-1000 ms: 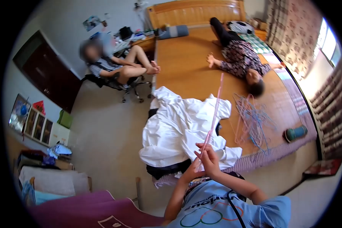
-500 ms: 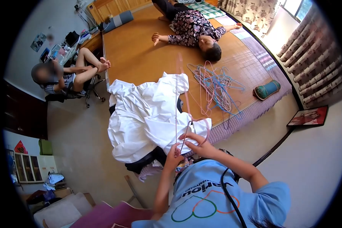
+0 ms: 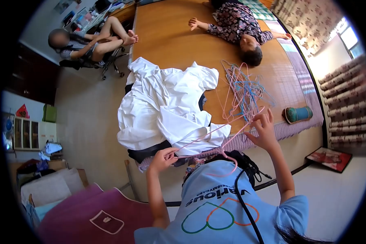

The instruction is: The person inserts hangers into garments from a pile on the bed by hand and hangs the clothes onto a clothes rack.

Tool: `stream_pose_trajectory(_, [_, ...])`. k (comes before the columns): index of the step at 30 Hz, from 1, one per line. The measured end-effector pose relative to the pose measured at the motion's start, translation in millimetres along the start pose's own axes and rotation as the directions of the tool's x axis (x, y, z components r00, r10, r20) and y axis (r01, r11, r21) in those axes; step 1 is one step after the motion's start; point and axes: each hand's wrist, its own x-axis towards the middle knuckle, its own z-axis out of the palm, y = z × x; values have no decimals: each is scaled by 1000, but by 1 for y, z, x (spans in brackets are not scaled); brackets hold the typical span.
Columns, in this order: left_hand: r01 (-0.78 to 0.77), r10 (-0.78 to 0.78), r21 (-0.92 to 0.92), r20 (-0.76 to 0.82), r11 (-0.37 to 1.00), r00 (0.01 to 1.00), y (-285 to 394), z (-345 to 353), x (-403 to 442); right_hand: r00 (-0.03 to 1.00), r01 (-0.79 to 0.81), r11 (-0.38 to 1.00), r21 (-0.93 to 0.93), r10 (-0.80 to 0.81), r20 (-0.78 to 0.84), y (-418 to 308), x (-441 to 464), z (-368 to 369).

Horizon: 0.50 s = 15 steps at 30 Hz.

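A pink wire hanger (image 3: pixel 227 147) is stretched between my two hands, its hook pointing toward my blue shirt. My left hand (image 3: pixel 163 158) pinches one end of it, close to the near edge of the white garments. Off to the right, my right hand (image 3: pixel 262 131) has its fingers spread, with the hanger's other end beside the fingertips and thumb. White garments (image 3: pixel 166 101) lie in a crumpled heap on the bed, over dark cloth. Right of them is a tangled pile of pink and blue hangers (image 3: pixel 246 89).
One person (image 3: pixel 242 24) lies on the bed (image 3: pixel 171 28); another person (image 3: pixel 83 46) sits on a wheeled chair at the left. A green-blue bolster (image 3: pixel 297 115) rests near the bed's right edge. A framed picture (image 3: pixel 328 159) stands low at the right.
My hands have moved apart, the right one outward and up. The hanger, upright and narrow before, is now turned sideways with its hook toward me. The view has shifted.
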Motion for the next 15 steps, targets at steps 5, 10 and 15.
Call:
stream_pose_trajectory(5, [68,-72,-58,-75,996,995,22,-13,-4,974,158,978,140,-177,139,7,41,-15])
stream_pose_trajectory(10, [10,10,274,-71,962,997,26,-25,-7,863,85,913,399,-268,429,6,69,-15])
stream_pose_trajectory(15, [7,-13,214,26,977,1000,20,-35,1,528,-258,733,629,-438,727,24,39,42])
